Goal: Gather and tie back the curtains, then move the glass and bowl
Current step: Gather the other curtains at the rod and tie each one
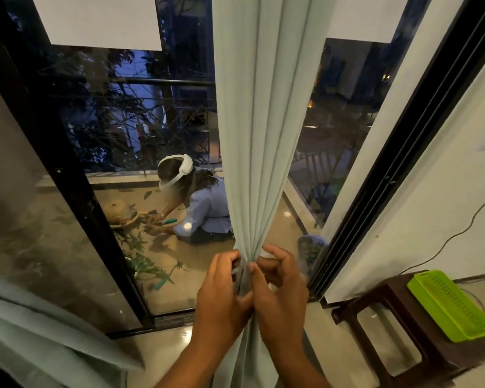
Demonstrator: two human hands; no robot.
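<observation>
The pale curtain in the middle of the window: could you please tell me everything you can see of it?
The curtain is pale grey-green cloth, matte and soft-looking, hanging in long vertical folds before the dark window glass. It is wide at the top and gathered into a tight bunch low down, then spreads again below. The left hand and right hand grip it at that narrow point, fingers curled round the bunch and a thin white tie there. Its bottom edge is out of view.

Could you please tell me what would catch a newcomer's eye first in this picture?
The pale green curtain hangs down the middle, bunched at its waist between the left hand and right hand, whose fingers curl around the gathered cloth. Beyond the glass, a person crouches on the balcony floor. At lower right, a lime green tray rests on a dark brown stool.
</observation>
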